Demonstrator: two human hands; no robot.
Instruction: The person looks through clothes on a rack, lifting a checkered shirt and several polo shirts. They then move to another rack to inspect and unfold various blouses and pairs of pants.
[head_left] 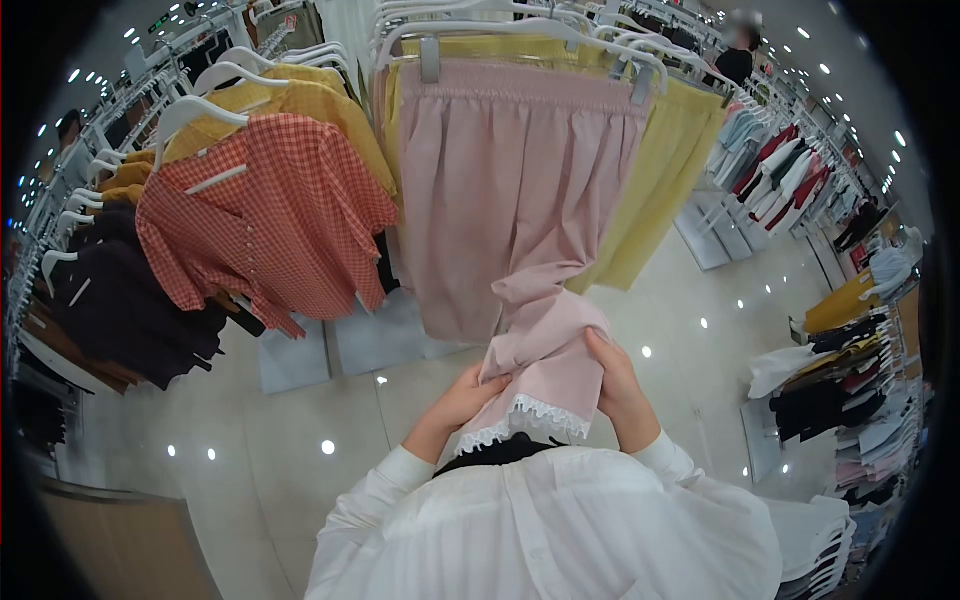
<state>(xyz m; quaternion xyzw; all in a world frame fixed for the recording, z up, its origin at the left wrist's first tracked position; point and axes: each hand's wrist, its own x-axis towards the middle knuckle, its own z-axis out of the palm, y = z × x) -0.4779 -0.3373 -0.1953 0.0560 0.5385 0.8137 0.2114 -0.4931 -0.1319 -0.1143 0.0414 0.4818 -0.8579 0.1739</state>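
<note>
No text, brand or number can be read. A small pale label [201, 153] can be seen inside the neck of the red checked shirt [300, 215], but any print on it is too small to be made out. A small green sign [159, 21] is seen high at the far left, its marking likewise too small to be read.

A red checked shirt [290, 215] hangs in front of a yellow top [338, 106]. Dark tops [125, 290] hang left of it, more clothes [775, 175] hang far right, and the floor [270, 510] shines
</note>
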